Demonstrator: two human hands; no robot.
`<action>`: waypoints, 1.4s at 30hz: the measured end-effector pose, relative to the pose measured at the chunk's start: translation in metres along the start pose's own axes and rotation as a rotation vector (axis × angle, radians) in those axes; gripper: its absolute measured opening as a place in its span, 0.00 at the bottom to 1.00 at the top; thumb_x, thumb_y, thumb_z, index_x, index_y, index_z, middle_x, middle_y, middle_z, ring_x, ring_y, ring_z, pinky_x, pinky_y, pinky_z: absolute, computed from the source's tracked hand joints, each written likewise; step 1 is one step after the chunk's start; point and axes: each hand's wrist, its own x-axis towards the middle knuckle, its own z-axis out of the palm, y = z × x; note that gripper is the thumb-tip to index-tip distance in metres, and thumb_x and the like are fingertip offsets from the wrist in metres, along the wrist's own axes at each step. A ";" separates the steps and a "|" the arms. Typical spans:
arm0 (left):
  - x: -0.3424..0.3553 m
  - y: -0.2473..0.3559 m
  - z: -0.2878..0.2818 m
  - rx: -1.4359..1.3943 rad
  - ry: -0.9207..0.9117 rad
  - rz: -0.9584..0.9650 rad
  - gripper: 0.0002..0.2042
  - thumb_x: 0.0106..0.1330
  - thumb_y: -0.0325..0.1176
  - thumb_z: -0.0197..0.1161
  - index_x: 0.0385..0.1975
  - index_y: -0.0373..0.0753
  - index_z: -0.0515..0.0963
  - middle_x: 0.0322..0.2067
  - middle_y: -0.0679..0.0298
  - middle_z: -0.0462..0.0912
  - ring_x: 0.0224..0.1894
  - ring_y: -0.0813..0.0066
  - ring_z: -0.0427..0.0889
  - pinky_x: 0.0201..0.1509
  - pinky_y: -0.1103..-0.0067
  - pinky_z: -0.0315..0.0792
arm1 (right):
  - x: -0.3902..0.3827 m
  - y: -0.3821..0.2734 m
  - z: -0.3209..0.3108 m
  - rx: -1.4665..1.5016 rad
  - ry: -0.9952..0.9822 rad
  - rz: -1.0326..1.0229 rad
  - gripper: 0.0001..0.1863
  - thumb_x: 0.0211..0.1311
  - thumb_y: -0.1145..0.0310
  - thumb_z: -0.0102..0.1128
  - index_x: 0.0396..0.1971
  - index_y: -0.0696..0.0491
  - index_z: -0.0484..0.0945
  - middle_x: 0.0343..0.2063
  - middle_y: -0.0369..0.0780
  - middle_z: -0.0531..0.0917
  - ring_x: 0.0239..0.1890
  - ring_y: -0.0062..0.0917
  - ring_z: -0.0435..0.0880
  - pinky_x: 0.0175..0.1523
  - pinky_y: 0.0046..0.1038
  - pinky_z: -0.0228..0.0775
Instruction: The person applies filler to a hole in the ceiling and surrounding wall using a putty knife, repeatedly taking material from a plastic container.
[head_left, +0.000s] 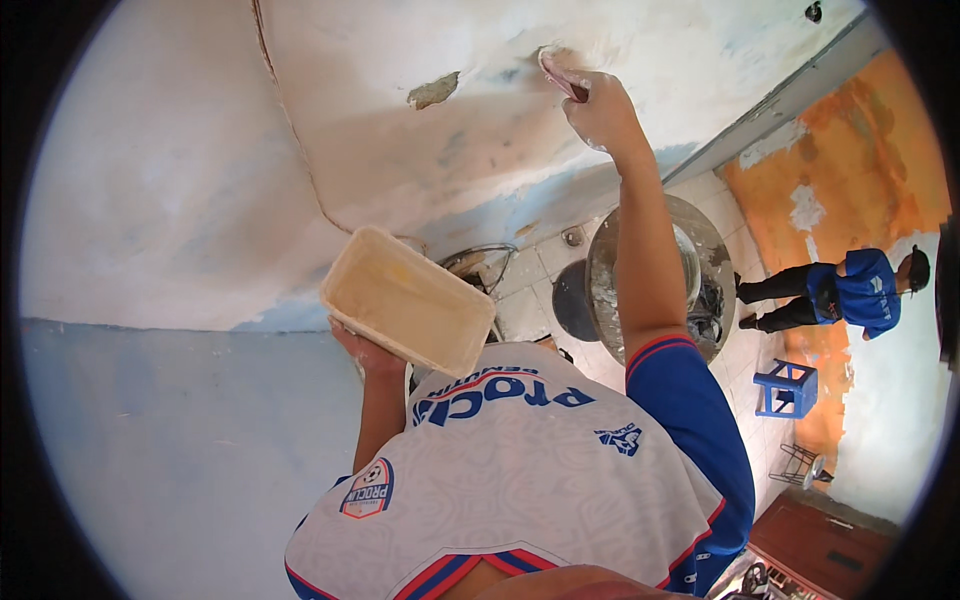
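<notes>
My right hand (pixel 605 115) reaches up and out with its fingers closed around a putty knife (pixel 562 76). The tool's pale, smeared end touches the patchy wall (pixel 370 160), on a freshly smudged spot. To its left a bare grey-brown chipped patch (pixel 434 91) shows in the white surface. In front of my chest, my left hand (pixel 368 350) grips a rectangular plastic tub (pixel 405 300) by its near left side, partly hidden behind it. The tub's inside is coated with cream-coloured residue, and it tilts toward me.
Below stand a round, stained table (pixel 715 240) and a dark round stool (pixel 574 300). A thin cable (pixel 285 110) runs along the wall. At the right, a person in a blue shirt (pixel 868 290) stands facing an orange wall (pixel 830 160), near a blue plastic stool (pixel 787 388).
</notes>
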 end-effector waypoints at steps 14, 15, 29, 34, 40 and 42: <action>-0.004 0.013 0.004 0.115 -0.015 0.030 0.37 0.75 0.68 0.38 0.74 0.47 0.61 0.70 0.60 0.67 0.70 0.58 0.69 0.71 0.61 0.69 | 0.011 -0.017 -0.025 -0.113 -0.232 0.221 0.31 0.52 0.79 0.53 0.60 0.54 0.80 0.45 0.47 0.89 0.31 0.29 0.82 0.41 0.27 0.74; -0.004 0.013 0.003 0.093 0.006 0.021 0.37 0.75 0.67 0.38 0.74 0.47 0.60 0.70 0.61 0.67 0.70 0.58 0.70 0.71 0.61 0.69 | 0.007 -0.022 -0.033 0.084 -0.232 0.202 0.27 0.53 0.79 0.54 0.56 0.57 0.82 0.33 0.40 0.78 0.27 0.23 0.73 0.36 0.25 0.68; -0.007 0.009 -0.006 0.076 -0.009 0.026 0.35 0.76 0.66 0.37 0.72 0.47 0.63 0.69 0.62 0.70 0.69 0.59 0.71 0.70 0.61 0.70 | -0.006 -0.019 -0.024 0.192 -0.093 0.044 0.28 0.53 0.79 0.54 0.58 0.55 0.82 0.30 0.50 0.86 0.26 0.27 0.76 0.38 0.26 0.73; -0.009 0.006 -0.008 0.124 -0.047 0.054 0.36 0.76 0.66 0.37 0.72 0.47 0.63 0.68 0.61 0.70 0.68 0.59 0.71 0.69 0.61 0.71 | -0.007 -0.035 -0.012 0.127 -0.095 0.254 0.28 0.53 0.78 0.55 0.58 0.57 0.81 0.39 0.55 0.86 0.38 0.37 0.89 0.42 0.32 0.76; -0.012 0.000 -0.003 0.078 0.025 0.009 0.35 0.76 0.66 0.36 0.72 0.46 0.63 0.68 0.61 0.70 0.69 0.59 0.71 0.70 0.62 0.69 | -0.023 -0.008 0.044 -0.218 0.415 -0.200 0.27 0.55 0.78 0.61 0.58 0.52 0.83 0.39 0.48 0.89 0.35 0.37 0.88 0.47 0.35 0.71; -0.011 0.001 -0.001 0.090 0.013 0.026 0.35 0.75 0.65 0.36 0.72 0.46 0.63 0.69 0.61 0.69 0.69 0.59 0.70 0.71 0.62 0.68 | -0.030 -0.009 0.053 -0.153 0.482 -0.198 0.28 0.55 0.80 0.62 0.59 0.51 0.81 0.44 0.45 0.88 0.41 0.34 0.88 0.50 0.32 0.67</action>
